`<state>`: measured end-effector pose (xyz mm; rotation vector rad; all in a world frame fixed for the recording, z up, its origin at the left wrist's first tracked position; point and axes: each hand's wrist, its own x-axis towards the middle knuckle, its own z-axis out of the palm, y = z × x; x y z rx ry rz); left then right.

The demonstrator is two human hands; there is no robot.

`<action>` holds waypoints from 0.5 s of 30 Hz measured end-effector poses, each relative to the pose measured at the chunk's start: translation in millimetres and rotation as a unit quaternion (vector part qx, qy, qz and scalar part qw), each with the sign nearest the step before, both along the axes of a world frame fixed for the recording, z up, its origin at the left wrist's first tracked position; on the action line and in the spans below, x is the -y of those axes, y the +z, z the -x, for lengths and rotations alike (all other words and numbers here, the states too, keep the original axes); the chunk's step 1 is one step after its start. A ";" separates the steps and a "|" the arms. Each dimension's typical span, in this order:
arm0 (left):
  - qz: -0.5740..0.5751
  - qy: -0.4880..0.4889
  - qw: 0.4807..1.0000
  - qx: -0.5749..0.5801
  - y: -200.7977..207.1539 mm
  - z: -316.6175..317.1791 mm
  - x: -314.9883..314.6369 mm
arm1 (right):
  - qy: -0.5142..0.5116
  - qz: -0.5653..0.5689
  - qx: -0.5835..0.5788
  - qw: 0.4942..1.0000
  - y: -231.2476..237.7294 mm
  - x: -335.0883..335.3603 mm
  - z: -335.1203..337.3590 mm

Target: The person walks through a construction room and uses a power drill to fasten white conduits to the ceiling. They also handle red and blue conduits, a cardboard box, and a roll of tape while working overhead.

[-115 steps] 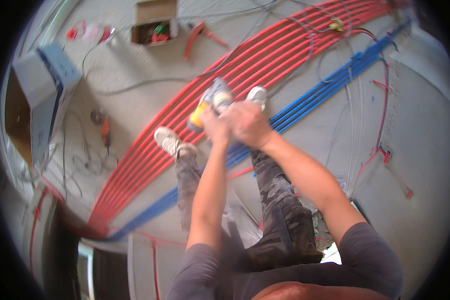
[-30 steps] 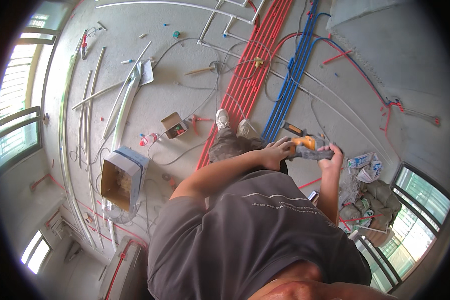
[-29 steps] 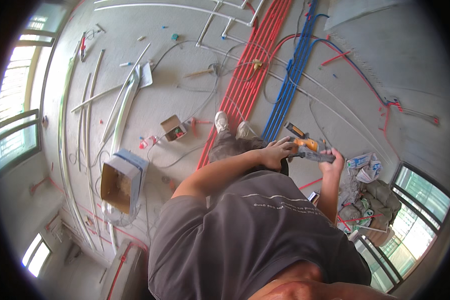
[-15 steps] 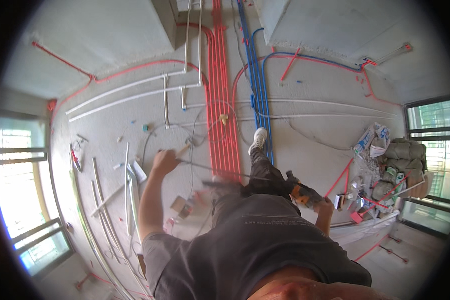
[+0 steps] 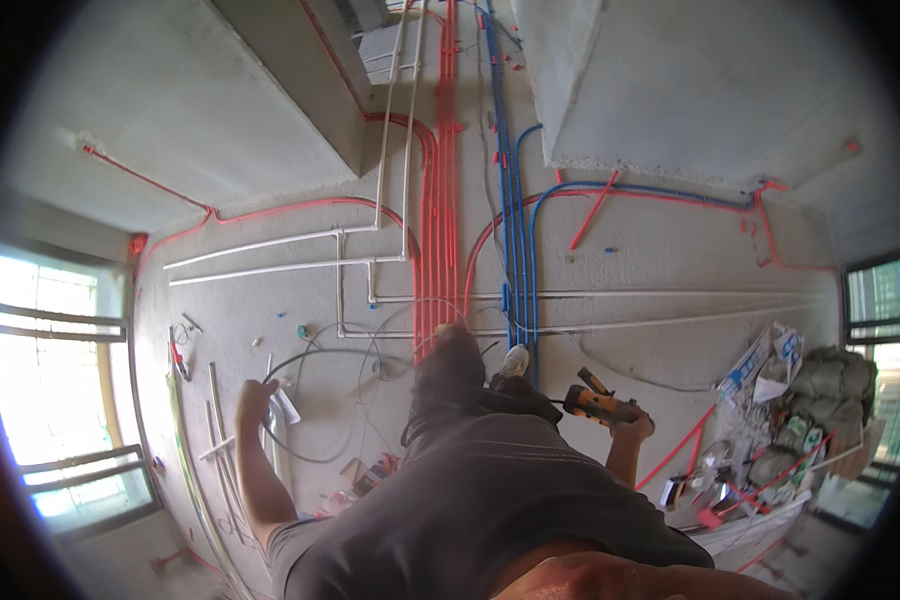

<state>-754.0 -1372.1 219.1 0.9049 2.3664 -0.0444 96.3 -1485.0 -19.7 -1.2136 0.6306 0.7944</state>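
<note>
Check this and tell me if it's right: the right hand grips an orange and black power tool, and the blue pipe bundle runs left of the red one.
Wrong side: in the head view, the blue pipe bundle runs right of the red pipe bundle. The right hand does grip an orange and black power tool.

1. Daylight enters from both sides; the left window (image 5: 45, 390) is blown out to white, with a bluish fringe along its outer edge.
2. The right window (image 5: 875, 300) looks greener and glares less.
3. The grey floor (image 5: 660, 255) is softly lit, while the shirt (image 5: 490, 500) stays dim.
4. The trouser leg (image 5: 450, 375) is blurred — the power tool (image 5: 595, 405) reads more clearly.
5. Fisheye distortion bends straight lines; black surrounds the rounded view.
</note>
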 end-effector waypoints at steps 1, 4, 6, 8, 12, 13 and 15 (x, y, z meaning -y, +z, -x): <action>0.044 0.025 0.998 0.037 37.5 -44.5 -38.7 | 0.034 0.012 0.012 0.999 -1.4 -31.2 -12.5; 0.040 0.119 0.975 0.185 129.5 -117.9 -105.2 | 0.116 0.004 0.004 0.993 4.1 -143.9 -16.6; -0.043 0.154 0.944 0.288 154.9 -144.4 -143.0 | 0.148 -0.022 0.005 0.989 28.0 -229.8 -10.4; -0.098 0.162 0.923 0.333 140.4 -150.4 -185.1 | 0.188 -0.004 -0.001 0.982 35.6 -309.4 -2.2; -0.138 0.273 0.882 0.359 72.6 -149.9 -278.4 | 0.257 0.090 0.004 0.962 61.2 -474.0 53.3; -0.137 0.268 0.908 0.291 53.2 -153.3 -304.5 | 0.278 0.089 0.001 0.956 57.7 -513.3 63.7; -0.126 0.244 0.931 0.240 -12.3 -139.3 -345.6 | 0.360 0.060 -0.029 0.931 46.7 -589.2 75.7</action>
